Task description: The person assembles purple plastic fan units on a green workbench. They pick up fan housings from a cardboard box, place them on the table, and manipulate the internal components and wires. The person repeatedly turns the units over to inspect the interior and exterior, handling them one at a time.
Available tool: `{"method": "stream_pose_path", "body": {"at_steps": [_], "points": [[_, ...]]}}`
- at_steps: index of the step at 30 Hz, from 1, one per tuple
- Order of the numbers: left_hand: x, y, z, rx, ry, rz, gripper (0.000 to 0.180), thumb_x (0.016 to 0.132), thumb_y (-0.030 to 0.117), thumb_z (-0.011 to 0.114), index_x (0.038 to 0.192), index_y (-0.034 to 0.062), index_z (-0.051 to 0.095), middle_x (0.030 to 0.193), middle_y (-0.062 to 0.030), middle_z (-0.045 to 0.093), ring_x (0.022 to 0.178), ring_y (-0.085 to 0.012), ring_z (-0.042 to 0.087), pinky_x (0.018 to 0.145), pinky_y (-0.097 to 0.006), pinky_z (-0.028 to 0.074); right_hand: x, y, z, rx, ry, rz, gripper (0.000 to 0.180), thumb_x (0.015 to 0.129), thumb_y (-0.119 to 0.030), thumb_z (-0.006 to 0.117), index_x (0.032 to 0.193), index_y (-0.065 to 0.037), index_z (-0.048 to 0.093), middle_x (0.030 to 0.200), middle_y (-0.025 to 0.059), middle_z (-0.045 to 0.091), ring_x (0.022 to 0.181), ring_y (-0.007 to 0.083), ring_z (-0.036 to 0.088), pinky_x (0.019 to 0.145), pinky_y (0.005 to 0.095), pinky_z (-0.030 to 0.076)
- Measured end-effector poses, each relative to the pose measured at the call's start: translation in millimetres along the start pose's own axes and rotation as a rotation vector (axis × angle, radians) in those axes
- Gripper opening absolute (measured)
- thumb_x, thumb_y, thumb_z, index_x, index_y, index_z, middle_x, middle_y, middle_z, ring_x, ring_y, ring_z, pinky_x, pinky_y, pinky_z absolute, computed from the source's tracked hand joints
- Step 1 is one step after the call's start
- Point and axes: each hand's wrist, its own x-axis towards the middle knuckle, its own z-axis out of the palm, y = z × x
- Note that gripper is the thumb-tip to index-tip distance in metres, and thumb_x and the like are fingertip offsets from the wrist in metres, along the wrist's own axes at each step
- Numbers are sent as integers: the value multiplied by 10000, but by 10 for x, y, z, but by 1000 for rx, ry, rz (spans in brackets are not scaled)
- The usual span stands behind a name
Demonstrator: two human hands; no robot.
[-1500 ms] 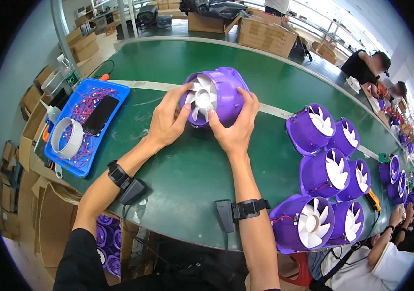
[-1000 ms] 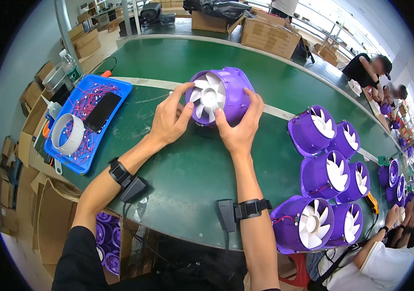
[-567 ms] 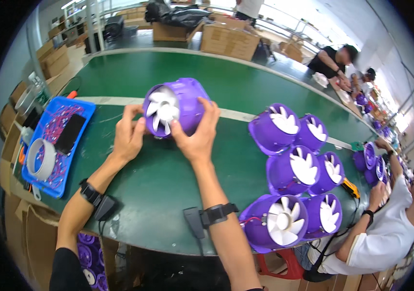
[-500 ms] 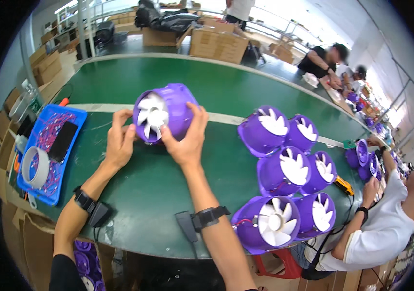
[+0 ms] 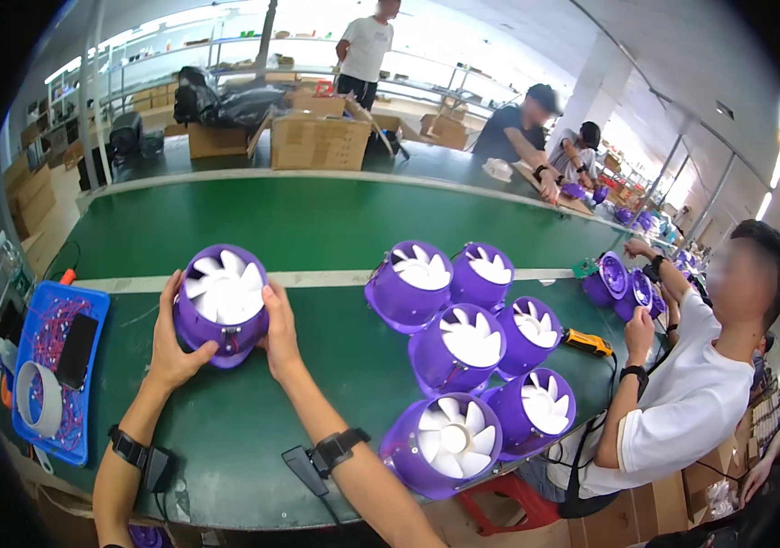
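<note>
A purple fan housing with white blades (image 5: 224,294) sits between my two hands over the green table, blades facing up toward me. My left hand (image 5: 176,342) grips its left side, the thumb pressed against the lower front of the housing. From the other side my right hand (image 5: 282,331) holds it, thumb near the rim and the other fingers partly hidden behind. A small piece of red wiring shows low on the housing's front. I cannot tell whether its base touches the table.
Several similar purple fans (image 5: 455,342) stand grouped on the right. A yellow-black tool (image 5: 588,342) lies beyond them. Left, a blue tray (image 5: 88,402) holds coloured wires, a black slab (image 5: 77,352) and a white ring (image 5: 38,399). A co-worker (image 5: 682,393) sits at the right, handling purple parts.
The fan has turned from facing sideways to blades up. My right hand has shifted from its top and front to its right side. The whole view has tilted upward and swung right.
</note>
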Motion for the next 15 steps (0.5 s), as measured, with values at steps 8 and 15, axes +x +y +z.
{"method": "stream_pose_path", "body": {"at_steps": [8,15], "points": [[-99,-394,2,-99,120,-84,979,799,567,648,1436,-67,261,1411,-237,400,1339,-316,375,1108,-390,282,-59,-209,52,-236,-158,-76,554,929,-387,589,1315,-5,481,1252,151,542,1143,197,521,990,331,397],[-108,-644,-60,-322,166,-267,624,1003,440,399,1394,-46,393,1349,-118,491,1228,-197,467,1062,-308,322,-57,-36,140,-571,-178,-473,798,812,-374,728,1402,-1,341,1293,234,480,1241,329,453,1052,401,346]]}}
